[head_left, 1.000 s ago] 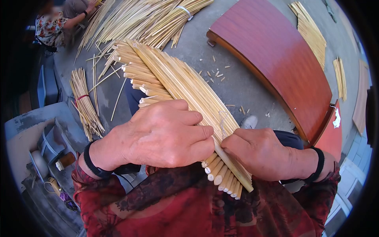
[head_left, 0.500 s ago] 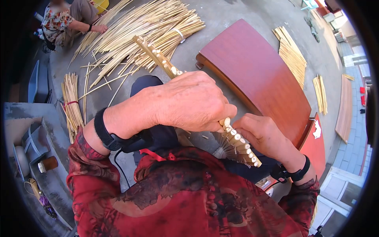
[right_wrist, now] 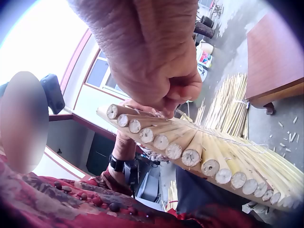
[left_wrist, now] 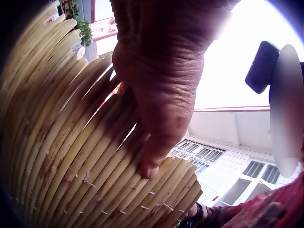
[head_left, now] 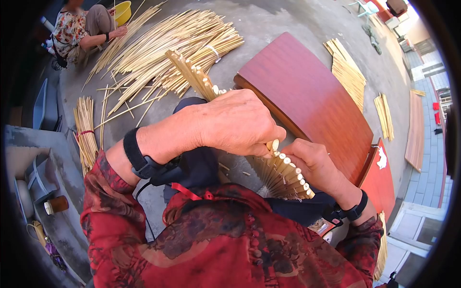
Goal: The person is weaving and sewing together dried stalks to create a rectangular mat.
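Note:
A mat of pale plant stalks (head_left: 278,178), stitched side by side with thread, is held up tilted over the lap, its cut ends facing the body. The left hand (head_left: 237,120) grips it at the near edge; in the left wrist view the thumb (left_wrist: 164,137) lies on the stalks and the other fingers are hidden behind. The right hand (head_left: 312,161) pinches at the mat beside the cut ends. Its curled fingers (right_wrist: 183,90) are close over the stitching thread (right_wrist: 228,135) in the right wrist view, fingertips partly hidden.
Loose stalks (head_left: 158,53) cover the floor ahead, with a tied bundle (head_left: 86,132) at the left. A reddish-brown wooden table (head_left: 307,96) stands at front right, with more stalks (head_left: 348,72) beyond it. Another person (head_left: 79,33) sits far left near a yellow basin (head_left: 123,12).
The mat went from lying flat across the lap to being tilted up with its cut ends toward the body. Both hands shifted their hold along it; in the last half second they moved little.

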Tool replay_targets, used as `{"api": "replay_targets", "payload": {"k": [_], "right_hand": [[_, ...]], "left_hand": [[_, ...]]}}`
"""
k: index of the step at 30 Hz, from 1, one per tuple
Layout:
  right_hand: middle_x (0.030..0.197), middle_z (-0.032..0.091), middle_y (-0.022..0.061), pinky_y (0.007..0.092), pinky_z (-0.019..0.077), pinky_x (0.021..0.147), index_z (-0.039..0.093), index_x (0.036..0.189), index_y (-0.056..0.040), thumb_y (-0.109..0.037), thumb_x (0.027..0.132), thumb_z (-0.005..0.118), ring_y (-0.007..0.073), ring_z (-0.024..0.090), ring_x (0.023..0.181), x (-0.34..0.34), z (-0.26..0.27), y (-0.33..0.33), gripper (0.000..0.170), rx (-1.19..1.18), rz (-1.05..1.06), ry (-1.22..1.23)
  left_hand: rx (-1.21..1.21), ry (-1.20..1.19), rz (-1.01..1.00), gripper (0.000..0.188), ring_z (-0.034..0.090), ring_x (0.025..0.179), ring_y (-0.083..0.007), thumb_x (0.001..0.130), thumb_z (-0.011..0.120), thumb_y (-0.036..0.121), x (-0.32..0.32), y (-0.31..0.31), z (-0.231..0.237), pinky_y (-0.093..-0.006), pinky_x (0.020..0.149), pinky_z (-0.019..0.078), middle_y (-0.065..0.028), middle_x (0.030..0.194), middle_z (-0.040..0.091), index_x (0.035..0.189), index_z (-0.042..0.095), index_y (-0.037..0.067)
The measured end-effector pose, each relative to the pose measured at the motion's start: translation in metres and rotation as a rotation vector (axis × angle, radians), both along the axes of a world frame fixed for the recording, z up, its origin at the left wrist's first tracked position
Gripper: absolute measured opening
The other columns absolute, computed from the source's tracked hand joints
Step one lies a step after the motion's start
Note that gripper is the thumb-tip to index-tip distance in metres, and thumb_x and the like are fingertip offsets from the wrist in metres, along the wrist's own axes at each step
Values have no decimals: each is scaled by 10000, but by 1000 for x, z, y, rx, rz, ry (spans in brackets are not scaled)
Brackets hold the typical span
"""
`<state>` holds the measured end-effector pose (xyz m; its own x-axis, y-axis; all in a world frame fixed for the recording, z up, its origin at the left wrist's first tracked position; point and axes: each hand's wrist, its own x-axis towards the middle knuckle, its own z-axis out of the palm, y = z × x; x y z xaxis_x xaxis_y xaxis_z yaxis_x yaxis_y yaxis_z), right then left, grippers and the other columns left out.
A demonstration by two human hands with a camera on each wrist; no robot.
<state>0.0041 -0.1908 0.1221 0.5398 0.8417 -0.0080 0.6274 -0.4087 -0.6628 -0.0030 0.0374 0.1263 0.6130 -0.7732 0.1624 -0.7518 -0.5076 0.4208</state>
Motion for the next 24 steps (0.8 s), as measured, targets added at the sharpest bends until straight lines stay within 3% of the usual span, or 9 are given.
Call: {"api": "replay_targets", "payload": {"k": [9, 15, 17, 21, 23, 24], "right_hand": [[757, 557, 133, 357, 461, 588, 562, 862, -39, -69, 796, 569, 315, 577, 688, -7, -3, 6, 73, -29, -59, 12], [769, 574, 190, 404, 461, 616, 474, 1052, -51, -89, 819, 542, 372, 573, 718, -10, 5, 17, 246, -114, -131, 188], [742, 572, 208, 418, 459, 634, 417, 1121, -59, -93, 823, 536, 386, 569, 733, -8, 3, 15, 322, -137, -20, 98], [841, 579, 202, 418, 462, 643, 452, 1109, -63, -103, 825, 533, 391, 564, 749, 6, 14, 2, 299, -204, -137, 41], [964, 561, 186, 385, 472, 639, 491, 1101, -70, -95, 824, 531, 356, 569, 711, 17, 25, -36, 281, -106, -258, -352], [1000, 554, 157, 352, 475, 617, 505, 1102, -74, -98, 829, 532, 299, 572, 681, 20, 30, -60, 275, -75, -456, -386]], "left_hand": [[-26, -35, 0, 233, 546, 599, -290, 703, 638, 293, -3, 5, -4, -394, 545, 407, -71, 565, 516, 725, 515, 96], [-25, -50, -15, 226, 544, 597, -287, 706, 637, 291, -5, 7, -5, -386, 541, 401, -68, 564, 519, 727, 518, 100], [-35, -63, -38, 222, 544, 599, -287, 708, 635, 291, -4, 8, -6, -384, 541, 400, -66, 567, 522, 728, 520, 102], [-29, -72, -47, 203, 542, 593, -273, 710, 644, 285, 1, 6, -1, -377, 536, 395, -54, 577, 529, 756, 552, 111], [16, -61, 1, 201, 547, 587, -264, 706, 658, 271, 7, 9, 5, -363, 528, 398, -60, 590, 541, 801, 584, 110], [0, -18, 9, 190, 547, 582, -264, 706, 662, 255, 9, 14, 9, -357, 522, 398, -62, 596, 548, 800, 592, 104]]}}
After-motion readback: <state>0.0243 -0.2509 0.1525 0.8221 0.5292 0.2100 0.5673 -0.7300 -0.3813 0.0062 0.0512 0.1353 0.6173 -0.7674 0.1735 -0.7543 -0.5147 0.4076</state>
